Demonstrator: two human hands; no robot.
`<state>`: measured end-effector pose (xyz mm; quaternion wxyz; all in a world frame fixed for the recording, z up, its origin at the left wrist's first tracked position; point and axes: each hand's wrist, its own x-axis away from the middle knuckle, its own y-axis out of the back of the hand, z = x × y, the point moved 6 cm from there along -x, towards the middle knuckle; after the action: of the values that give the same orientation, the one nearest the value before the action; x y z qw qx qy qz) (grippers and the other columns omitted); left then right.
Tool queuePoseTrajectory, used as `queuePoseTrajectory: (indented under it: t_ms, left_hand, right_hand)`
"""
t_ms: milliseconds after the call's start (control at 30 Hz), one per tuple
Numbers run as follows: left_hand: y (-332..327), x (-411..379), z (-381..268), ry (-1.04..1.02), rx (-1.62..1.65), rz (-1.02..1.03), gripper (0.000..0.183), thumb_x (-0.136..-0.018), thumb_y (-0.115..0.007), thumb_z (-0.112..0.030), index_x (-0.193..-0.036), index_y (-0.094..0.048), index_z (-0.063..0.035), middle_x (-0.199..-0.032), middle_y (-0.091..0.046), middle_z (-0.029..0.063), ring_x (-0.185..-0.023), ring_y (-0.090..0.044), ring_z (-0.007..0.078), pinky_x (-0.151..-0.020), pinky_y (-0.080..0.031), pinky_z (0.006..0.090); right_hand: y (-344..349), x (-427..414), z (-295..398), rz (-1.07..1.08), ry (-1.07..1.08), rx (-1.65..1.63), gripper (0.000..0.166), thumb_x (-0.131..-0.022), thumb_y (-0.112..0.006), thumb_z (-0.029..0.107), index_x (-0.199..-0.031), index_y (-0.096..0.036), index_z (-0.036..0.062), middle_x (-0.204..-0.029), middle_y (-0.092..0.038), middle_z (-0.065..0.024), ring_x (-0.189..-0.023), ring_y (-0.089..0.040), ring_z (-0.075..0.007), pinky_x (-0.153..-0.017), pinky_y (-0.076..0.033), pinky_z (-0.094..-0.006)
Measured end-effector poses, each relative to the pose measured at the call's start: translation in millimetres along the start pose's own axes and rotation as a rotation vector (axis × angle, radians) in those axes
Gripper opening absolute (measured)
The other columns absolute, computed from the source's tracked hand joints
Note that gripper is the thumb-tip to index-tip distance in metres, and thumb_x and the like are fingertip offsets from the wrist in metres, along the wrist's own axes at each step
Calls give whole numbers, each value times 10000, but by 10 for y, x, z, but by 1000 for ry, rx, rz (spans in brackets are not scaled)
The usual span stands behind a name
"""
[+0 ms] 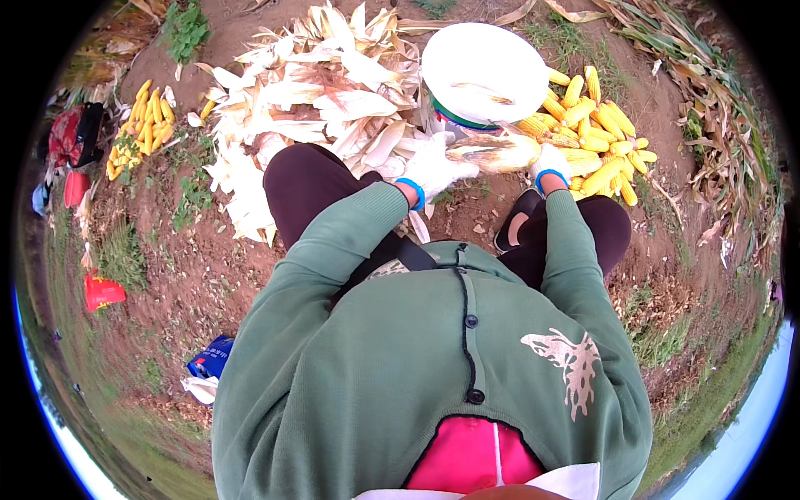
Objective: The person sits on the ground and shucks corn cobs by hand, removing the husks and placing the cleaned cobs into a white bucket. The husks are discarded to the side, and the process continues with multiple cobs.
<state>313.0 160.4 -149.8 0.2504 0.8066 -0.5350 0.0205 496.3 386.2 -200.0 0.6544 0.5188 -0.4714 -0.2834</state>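
Note:
An ear of corn [500, 152], still in its dry pale husk, lies level between my two hands. My right hand [551, 164], in a white glove with a blue cuff, grips its right end. At the other end, my left hand [434, 165], gloved the same way, has its thumb and fingers around the tip of the husk. Just beyond the ear stands a white basin [484, 69] with a strip of husk in it; what supports the basin is mostly hidden. Bare yellow corn ears [590, 134] are heaped beside my right hand.
Past my left knee spreads a large pile of stripped husks [312, 100]. Farther left lie another heap of corn ears [144, 128], a red bucket [76, 189] and a red bag [104, 292]. A blue packet [212, 357] rests on the soil. Dry cornstalks [728, 131] line the right.

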Motion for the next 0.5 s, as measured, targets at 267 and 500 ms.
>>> queuePoseTrajectory:
  t_ms: [267, 500]
  left_hand:
    - [529, -123, -52, -13, 306, 351, 794, -767, -764, -198, -1403, -354, 41, -1200, -588, 127, -1057, -579, 163, -887, -497, 292]
    - [167, -115, -29, -7, 332, 420, 597, -882, -648, -321, -1338, -468, 20, -1193, -600, 91, -1027, -568, 148, -924, -441, 268]
  right_hand:
    - [307, 233, 141, 71, 500, -450, 319, -840, -638, 257, -1017, -666, -7, -963, -682, -223, -966, -659, -325, -841, -506, -373]
    - [207, 60, 4, -116, 317, -1174, 165, -881, -605, 187, -966, -597, 46, -793, -641, -92, -693, -601, -212, -612, -462, -329]
